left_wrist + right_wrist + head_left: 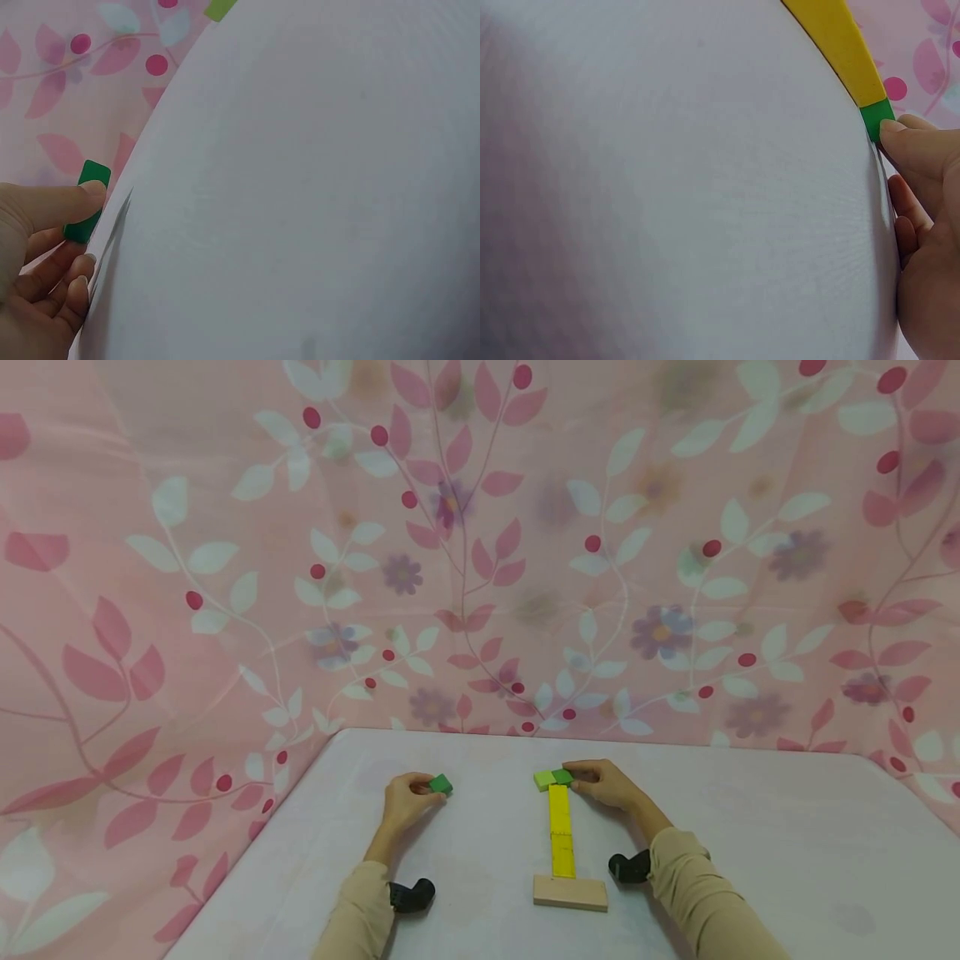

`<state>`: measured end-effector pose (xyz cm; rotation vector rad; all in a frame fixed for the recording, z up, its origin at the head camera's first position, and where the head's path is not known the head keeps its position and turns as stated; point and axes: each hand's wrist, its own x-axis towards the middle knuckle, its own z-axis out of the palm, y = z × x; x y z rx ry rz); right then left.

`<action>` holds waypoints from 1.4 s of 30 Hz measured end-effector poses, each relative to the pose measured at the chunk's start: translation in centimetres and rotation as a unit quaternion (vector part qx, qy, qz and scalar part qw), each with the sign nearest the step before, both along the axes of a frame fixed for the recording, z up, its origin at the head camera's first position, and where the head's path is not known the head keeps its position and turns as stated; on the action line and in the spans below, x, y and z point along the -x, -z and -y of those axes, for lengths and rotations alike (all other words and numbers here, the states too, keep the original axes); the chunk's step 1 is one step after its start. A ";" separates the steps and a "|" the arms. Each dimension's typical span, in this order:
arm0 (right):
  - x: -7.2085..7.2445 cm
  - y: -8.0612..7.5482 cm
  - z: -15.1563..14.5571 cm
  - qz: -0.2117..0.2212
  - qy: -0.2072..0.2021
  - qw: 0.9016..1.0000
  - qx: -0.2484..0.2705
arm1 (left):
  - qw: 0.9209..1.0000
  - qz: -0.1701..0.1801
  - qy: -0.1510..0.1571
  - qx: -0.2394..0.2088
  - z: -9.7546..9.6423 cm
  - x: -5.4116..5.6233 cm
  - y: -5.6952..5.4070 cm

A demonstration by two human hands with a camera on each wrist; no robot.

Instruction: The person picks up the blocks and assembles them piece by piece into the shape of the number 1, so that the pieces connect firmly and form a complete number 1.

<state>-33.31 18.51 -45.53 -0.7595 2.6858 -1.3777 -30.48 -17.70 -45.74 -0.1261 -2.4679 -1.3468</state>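
Observation:
My left hand (408, 800) pinches a small dark green block (441, 784) just above the white table (480, 827); in the left wrist view the thumb lies across that green block (91, 196). My right hand (607, 783) holds a dark green block (563, 776) at the far end of a line of yellow blocks (560, 831), beside a light green block (544, 780). The right wrist view shows a fingertip (894, 129) on this green block (875, 116) at the end of the yellow blocks (840, 45).
A plain wooden block (570, 892) lies across the near end of the yellow line. A pink floral curtain (480, 543) hangs behind and to the left of the table. Black wrist mounts (411, 895) sit on both forearms.

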 end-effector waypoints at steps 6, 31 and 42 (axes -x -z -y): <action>0.4 0.7 -0.2 -0.024 -0.005 1.000 -0.004 | 1.000 0.003 0.014 -0.004 -0.8 0.0 -0.2; 0.1 0.2 0.0 0.004 -0.002 1.000 0.009 | 0.999 0.002 0.045 0.001 -3.3 0.4 0.0; 0.1 0.2 0.1 0.010 0.004 1.000 0.006 | 0.998 -0.005 0.062 -0.004 -4.8 0.7 0.0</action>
